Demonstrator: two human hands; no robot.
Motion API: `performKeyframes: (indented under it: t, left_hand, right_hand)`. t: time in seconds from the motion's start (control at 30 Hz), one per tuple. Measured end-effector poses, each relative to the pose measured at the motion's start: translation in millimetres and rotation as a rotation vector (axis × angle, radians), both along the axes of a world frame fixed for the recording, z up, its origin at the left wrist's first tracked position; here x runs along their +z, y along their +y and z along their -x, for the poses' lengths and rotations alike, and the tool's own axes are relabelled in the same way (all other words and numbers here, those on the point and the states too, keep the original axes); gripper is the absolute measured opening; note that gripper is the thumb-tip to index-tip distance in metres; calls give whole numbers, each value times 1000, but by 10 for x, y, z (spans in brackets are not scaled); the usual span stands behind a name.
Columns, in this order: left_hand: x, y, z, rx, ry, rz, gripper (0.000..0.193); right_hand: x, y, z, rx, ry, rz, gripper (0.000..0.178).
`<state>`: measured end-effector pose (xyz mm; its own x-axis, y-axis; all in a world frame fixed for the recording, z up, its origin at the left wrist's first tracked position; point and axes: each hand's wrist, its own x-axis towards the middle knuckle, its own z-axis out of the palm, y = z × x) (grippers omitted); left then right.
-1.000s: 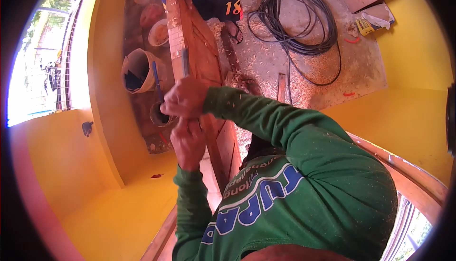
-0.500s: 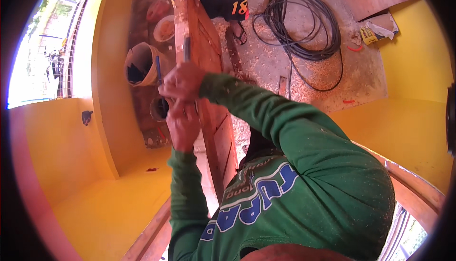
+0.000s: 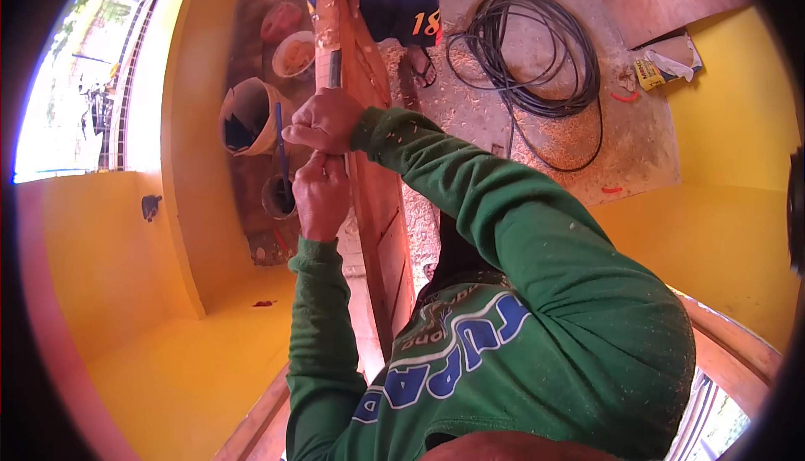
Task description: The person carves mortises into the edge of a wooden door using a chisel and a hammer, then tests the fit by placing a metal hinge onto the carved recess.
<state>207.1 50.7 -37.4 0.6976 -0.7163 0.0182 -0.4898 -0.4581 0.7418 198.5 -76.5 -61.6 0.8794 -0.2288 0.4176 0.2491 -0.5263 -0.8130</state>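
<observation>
Person's hands: two; grey tool: one; panelled door: one; cable coil: one

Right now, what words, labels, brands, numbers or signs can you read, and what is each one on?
I won't repeat the wording itself, but here is where it stands:
Green shirt: large blue letters edged in white; smaller pale lettering beside them, partly lost in folds.
Dark blue clothing at the top: an orange number.
Torn yellow package at the right: dark lettering, too small to read fully.
</observation>
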Motion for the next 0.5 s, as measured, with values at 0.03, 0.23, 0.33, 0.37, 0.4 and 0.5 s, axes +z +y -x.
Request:
performKeyframes:
  t: [0.03,0.23,0.33,0.37,0.4,0.5]
  left_hand:
    - [-83,115,-42,-113,-124,3,21]
    - [78,-13,-36,-37,-175,26,22]
    - [-134,118,-69,-61,-69,21,22]
    - [-66,213,83,-10,-11,-12,22]
    - [-22,294,190,42,48,-46,22]
    - [51,503,240,22,175,-25,21]
  right_hand:
    - [-43,114,31,-44,-115,174,34]
    - [2,-70,-127,-78,-72,200,35]
    - [8,97,22,-33,-33,48,34]
    - [-5,208,149,-25,-3,31,32]
    - [-27,243,212,-29,5,31,32]
    - [6,415,260,7,-228,250,29]
